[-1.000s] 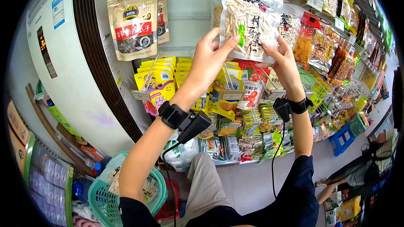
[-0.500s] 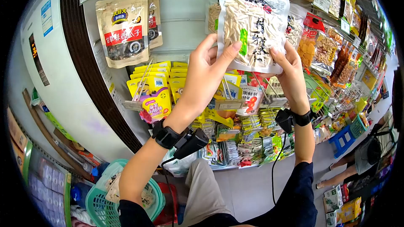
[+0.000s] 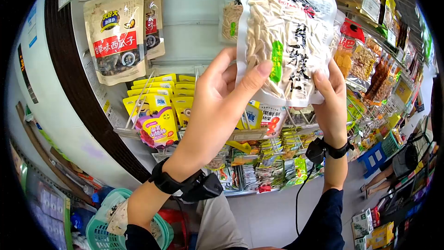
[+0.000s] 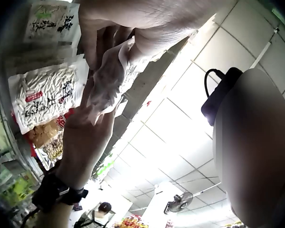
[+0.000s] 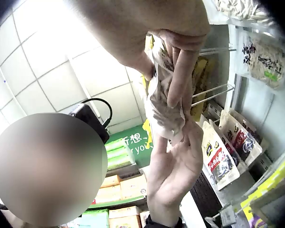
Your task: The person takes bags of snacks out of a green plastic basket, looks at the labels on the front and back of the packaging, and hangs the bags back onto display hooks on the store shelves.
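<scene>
A brown seed pouch [image 3: 114, 34] hangs at far left. My left hand [image 3: 221, 104] pinches the lower left edge of the clear snack bag [image 3: 291, 32], thumb in front. My right hand [image 3: 332, 109] pinches its lower right corner. I hold the bag upright, in front of the hanging packets.

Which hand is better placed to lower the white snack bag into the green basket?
Probably the left hand: it grips the snack bag, and the green basket lies below the left elbow. The right hand is farther away.
</scene>
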Motion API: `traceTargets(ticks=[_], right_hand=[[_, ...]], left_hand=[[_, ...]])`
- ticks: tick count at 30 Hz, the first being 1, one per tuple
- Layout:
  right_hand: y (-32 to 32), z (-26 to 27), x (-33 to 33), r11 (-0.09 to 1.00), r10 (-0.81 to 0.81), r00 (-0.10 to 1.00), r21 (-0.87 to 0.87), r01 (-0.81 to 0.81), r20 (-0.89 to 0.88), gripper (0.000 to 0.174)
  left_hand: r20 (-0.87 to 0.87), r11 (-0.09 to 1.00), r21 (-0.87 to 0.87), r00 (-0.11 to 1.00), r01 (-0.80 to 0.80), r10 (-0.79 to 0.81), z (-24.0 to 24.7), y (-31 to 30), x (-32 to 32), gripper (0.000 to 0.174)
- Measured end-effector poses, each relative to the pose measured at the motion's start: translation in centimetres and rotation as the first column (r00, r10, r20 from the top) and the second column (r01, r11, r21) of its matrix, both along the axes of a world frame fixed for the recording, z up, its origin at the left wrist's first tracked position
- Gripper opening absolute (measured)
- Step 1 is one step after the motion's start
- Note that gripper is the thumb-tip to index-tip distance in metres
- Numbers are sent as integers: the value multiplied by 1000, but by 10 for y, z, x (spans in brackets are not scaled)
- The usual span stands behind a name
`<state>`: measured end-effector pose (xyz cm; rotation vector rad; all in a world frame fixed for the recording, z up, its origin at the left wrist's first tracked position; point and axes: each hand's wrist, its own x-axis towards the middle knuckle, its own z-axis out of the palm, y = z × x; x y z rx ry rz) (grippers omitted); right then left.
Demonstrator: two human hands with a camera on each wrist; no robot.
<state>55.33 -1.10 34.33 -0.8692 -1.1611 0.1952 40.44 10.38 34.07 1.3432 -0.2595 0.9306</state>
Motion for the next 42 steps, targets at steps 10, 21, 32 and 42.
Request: traceTargets(ticks=[10,21,32,42], right_hand=[[11,-3,4,1000,-17,999,3,17,51,52],[16,-8,10,989,30,999,-145,-36,-38,45],[20,-16,5,924,160,976,-326,-200,-147,30],[43,-13,10,937,196,944,-232,-260,-265,22]], left_hand=[[-11,998,-47,999,46,-47,-5,12,6,31],[-30,1000,8,1000,2,-2,-15,23,12,30],[-113,994,102,993,-32,44,-30,28,3,34],[-331,976,189,928,-110,169,-64,60,-22,42]])
